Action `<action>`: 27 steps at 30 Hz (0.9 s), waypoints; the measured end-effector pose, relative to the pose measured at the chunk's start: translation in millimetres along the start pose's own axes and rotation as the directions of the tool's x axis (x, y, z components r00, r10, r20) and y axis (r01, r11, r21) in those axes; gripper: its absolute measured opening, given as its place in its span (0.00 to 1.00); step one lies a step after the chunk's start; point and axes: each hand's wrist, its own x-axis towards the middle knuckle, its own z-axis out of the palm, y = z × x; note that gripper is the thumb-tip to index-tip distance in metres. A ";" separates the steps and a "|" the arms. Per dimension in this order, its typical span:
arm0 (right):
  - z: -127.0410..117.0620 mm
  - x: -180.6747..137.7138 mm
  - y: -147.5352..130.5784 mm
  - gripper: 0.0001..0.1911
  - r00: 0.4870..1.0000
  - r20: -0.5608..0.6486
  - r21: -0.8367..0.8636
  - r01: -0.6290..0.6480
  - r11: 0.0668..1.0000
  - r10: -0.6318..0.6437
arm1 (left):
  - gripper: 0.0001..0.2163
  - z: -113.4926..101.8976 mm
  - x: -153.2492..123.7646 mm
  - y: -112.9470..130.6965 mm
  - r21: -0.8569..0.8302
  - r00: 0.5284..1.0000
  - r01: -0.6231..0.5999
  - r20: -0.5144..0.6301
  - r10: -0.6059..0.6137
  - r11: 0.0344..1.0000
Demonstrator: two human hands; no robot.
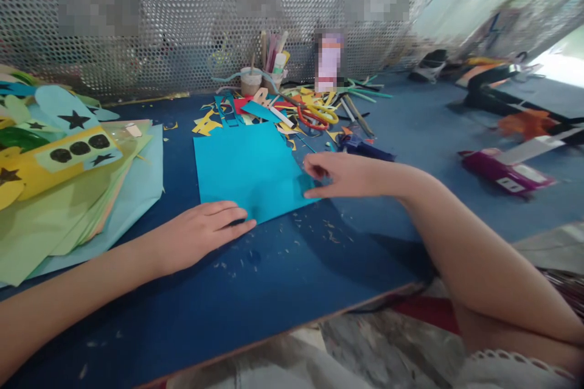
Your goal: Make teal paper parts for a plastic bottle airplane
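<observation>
A bright blue sheet of paper [246,164] lies flat on the dark blue table, its right side cut or uneven near the top. My left hand [205,228] rests palm down with its fingers stretched over the sheet's near left edge. At the right edge, my right hand [337,175] has curled fingers and a thumb held apart from them, with the thumb tip on the paper's near right corner. Nothing shows between its fingers. Behind the sheet lie scissors with orange and yellow handles [314,117] among coloured paper scraps [207,123].
A stack of green and light blue paper [86,213] with a yellow paper craft [68,158] on top is at left. Cups of tools [250,80] stand by the perforated metal screen [191,18]. A dark blue tool [365,147] and a purple object [506,171] lie at right.
</observation>
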 end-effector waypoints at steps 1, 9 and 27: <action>1.2 1.2 -4.6 0.16 0.994 -0.096 -0.021 0.059 0.998 -0.060 | 0.22 0.1 0.1 -0.2 -0.002 1.000 -0.006 -0.005 0.006 1.000; 19.4 1.6 -50.4 0.09 0.770 -0.367 -0.541 0.280 0.793 -0.522 | 0.22 2.8 -0.2 -1.3 -0.038 1.000 0.003 -0.012 -0.004 0.999; 46.2 10.7 -61.3 0.12 0.689 -0.179 -0.518 0.541 0.663 -0.702 | 0.17 3.2 2.8 -1.7 0.006 0.993 -0.057 -0.104 0.057 0.998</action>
